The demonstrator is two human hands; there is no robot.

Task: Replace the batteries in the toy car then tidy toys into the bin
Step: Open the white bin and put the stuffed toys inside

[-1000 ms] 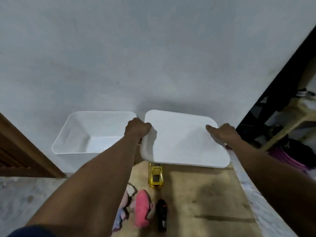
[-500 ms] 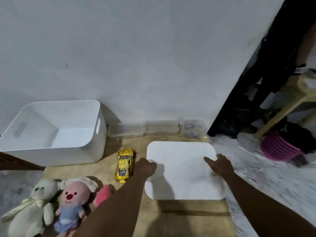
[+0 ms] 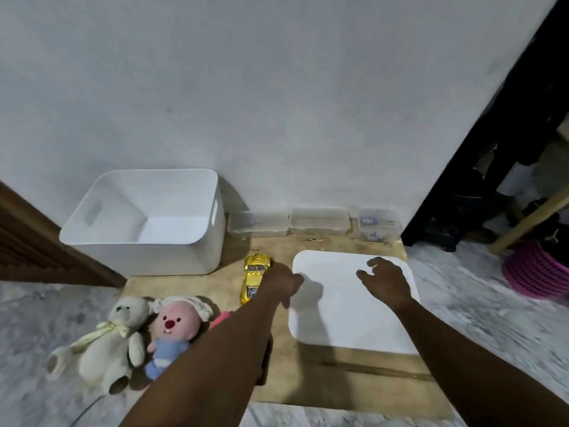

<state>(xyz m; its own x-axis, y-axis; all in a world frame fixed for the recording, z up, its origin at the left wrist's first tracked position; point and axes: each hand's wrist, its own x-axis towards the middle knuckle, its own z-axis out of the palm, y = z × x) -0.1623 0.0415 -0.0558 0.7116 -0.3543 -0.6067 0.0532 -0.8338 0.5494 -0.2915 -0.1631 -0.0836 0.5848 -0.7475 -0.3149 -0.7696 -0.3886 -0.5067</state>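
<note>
The soft cream bear (image 3: 104, 340) and pink plush (image 3: 175, 328) lie left of the yellow toy car (image 3: 255, 277), which looks rigid, slick and light; grip its flanks. Left hand (image 3: 281, 280) curls at the lid (image 3: 348, 318) edge; right hand (image 3: 385, 280) hovers, fingers (image 3: 374, 261) spread.

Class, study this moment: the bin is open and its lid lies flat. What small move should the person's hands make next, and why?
Probably the left hand should shift onto the shiny yellow toy car and pick it up. The flat white plastic lid already lies on the wooden board, the right hand hovers open above it, and the car sits right beside the left hand, batteries yet to change.
</note>
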